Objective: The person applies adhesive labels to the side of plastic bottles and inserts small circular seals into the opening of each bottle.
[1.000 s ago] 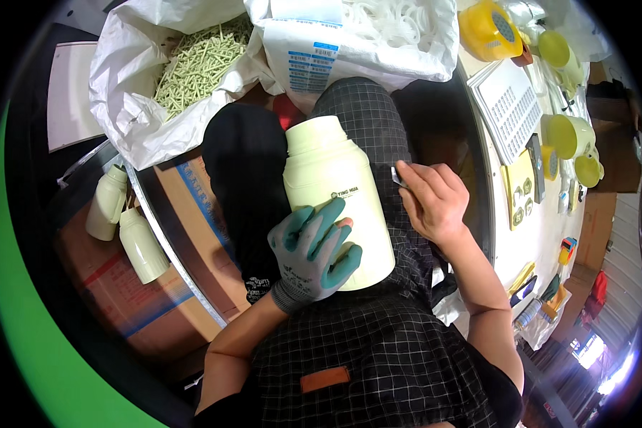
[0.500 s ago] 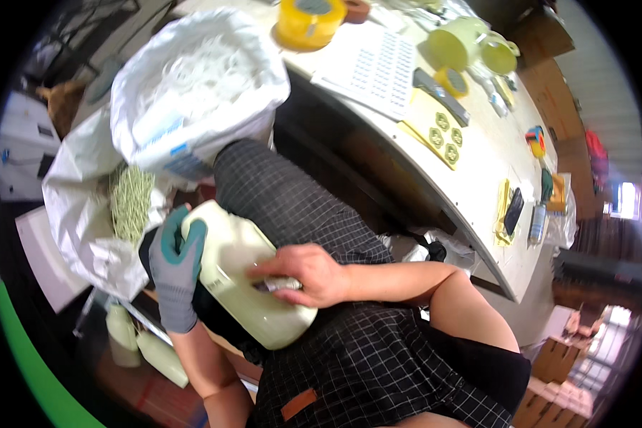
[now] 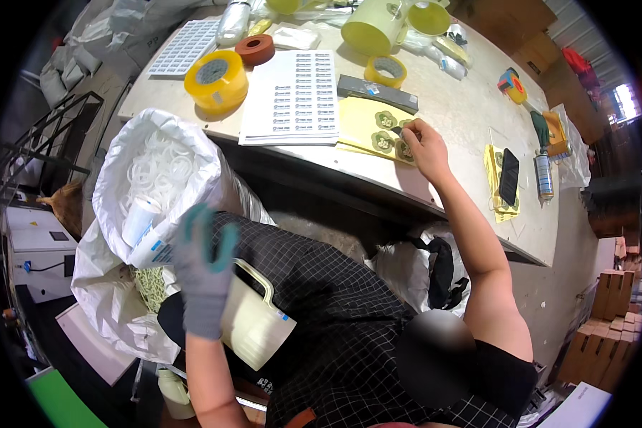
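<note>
A cream plastic jug (image 3: 253, 332) with a looped handle lies tilted on my lap, on dark checked cloth. My left hand (image 3: 205, 274), in a grey glove with teal fingertips, is raised beside the jug, overlapping its left side. Motion blurs its fingers, but the thumb and fingers look apart. At the table's front edge, my right hand (image 3: 428, 151) pinches at a dark green flower-shaped sticker (image 3: 405, 150) on a yellow sticker sheet (image 3: 360, 120). Part of that sticker is hidden under the fingers.
Left of me stand a white sack of clear plastic rings (image 3: 165, 167) and a sack of pale green pieces (image 3: 150, 285). On the table (image 3: 464, 107) are white label sheets (image 3: 289, 100), yellow tape (image 3: 217, 82), a grey box (image 3: 378, 94), a phone (image 3: 508, 177) and a spray can (image 3: 543, 177).
My right hand has left the jug and reached to the yellow sheet. My left hand has let go of the jug and lifted. The jug is turned, showing its handle.
</note>
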The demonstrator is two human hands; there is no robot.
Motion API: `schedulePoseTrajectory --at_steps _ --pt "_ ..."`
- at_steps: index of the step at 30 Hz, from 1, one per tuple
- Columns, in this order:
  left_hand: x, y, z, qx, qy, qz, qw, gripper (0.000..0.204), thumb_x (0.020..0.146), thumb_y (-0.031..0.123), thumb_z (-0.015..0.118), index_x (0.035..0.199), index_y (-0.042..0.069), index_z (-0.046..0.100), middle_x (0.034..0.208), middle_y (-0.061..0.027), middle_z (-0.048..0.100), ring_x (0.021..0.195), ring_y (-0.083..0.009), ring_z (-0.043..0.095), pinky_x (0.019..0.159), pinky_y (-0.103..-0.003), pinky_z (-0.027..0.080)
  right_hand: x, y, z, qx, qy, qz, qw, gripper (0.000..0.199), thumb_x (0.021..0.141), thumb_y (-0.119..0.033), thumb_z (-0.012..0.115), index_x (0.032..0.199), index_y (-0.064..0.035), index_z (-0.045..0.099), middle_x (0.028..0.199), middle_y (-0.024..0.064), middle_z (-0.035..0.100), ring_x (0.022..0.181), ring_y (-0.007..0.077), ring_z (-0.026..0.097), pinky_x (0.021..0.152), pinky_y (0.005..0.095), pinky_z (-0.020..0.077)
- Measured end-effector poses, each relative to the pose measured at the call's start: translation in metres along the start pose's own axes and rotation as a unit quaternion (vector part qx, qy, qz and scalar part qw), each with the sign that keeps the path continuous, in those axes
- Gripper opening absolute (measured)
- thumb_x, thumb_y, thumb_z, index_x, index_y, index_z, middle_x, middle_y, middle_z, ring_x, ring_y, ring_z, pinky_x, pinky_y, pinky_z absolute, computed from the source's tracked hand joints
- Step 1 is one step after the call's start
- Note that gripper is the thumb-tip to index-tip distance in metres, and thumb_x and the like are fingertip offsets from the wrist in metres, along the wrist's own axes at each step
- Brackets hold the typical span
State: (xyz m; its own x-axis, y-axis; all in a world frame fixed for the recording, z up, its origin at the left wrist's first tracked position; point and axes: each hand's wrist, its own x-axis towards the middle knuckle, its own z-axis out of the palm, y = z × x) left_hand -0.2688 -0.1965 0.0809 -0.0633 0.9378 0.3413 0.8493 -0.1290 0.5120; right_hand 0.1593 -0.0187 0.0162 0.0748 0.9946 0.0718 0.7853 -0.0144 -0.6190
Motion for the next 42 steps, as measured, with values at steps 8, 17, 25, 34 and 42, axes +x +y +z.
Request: schedulePoseTrajectory --at_steps 8,17,25,34,42 --pt "0.122 0.106 0.213 -0.034 -0.145 0.156 0.976 0.043 0.093 0.034 0.072 0.127 0.008 0.068 0.13 -0.0141 0.061 0.111 -0.033 0.066 0.096 -0.044 0.056 0.027 0.006 0.013 -0.1 0.038 -0.076 0.991 0.022 0.091 -0.029 0.075 0.093 -0.0086 0.067 0.095 0.0097 0.069 0.089 0.0319 0.07 0.078 0.0443 0.0557" --pt "0.13 0.119 0.254 0.024 -0.183 0.149 0.972 0.043 0.091 0.037 0.073 0.127 0.013 0.068 0.125 -0.0128 0.059 0.107 -0.0314 0.066 0.09 -0.044 0.057 0.033 0.006 0.008 -0.135 0.02 -0.128 0.982 0.032 0.079 -0.036 0.084 0.085 -0.0103 0.066 0.085 0.0066 0.066 0.085 0.0288 0.068 0.07 0.0428 0.0562" --pt "0.141 0.125 0.247 0.01 -0.253 0.118 0.96 0.079 0.076 0.053 0.081 0.136 0.007 0.06 0.129 -0.0175 0.055 0.111 -0.0345 0.065 0.09 -0.045 0.057 0.032 0.015 0.005 -0.115 0.05 -0.241 0.962 0.037 0.074 -0.036 0.089 0.082 -0.0112 0.062 0.085 0.0071 0.063 0.083 0.0314 0.067 0.067 0.0446 0.0545" --pt "0.133 0.109 0.221 0.043 -0.277 0.203 0.938 0.084 0.08 0.057 0.079 0.143 0.008 0.056 0.146 -0.0201 0.052 0.121 -0.0375 0.062 0.102 -0.046 0.053 -0.051 -0.065 -0.048 0.109 0.023 -0.304 0.946 0.046 0.069 -0.03 0.098 0.08 -0.0082 0.06 0.073 0.0075 0.055 0.064 0.0266 0.058 0.057 0.0353 0.0473" --pt "0.004 0.105 0.073 0.08 -0.331 0.266 0.902 0.073 0.089 0.052 0.072 0.147 0.011 0.056 0.145 -0.0189 0.056 0.129 -0.0364 0.058 0.107 -0.05 0.047 -0.084 -0.093 -0.03 0.184 -0.123 -0.201 0.954 0.041 0.075 -0.024 0.098 0.086 -0.0052 0.063 0.079 0.0044 0.058 0.07 0.0145 0.054 0.062 0.0293 0.0459"
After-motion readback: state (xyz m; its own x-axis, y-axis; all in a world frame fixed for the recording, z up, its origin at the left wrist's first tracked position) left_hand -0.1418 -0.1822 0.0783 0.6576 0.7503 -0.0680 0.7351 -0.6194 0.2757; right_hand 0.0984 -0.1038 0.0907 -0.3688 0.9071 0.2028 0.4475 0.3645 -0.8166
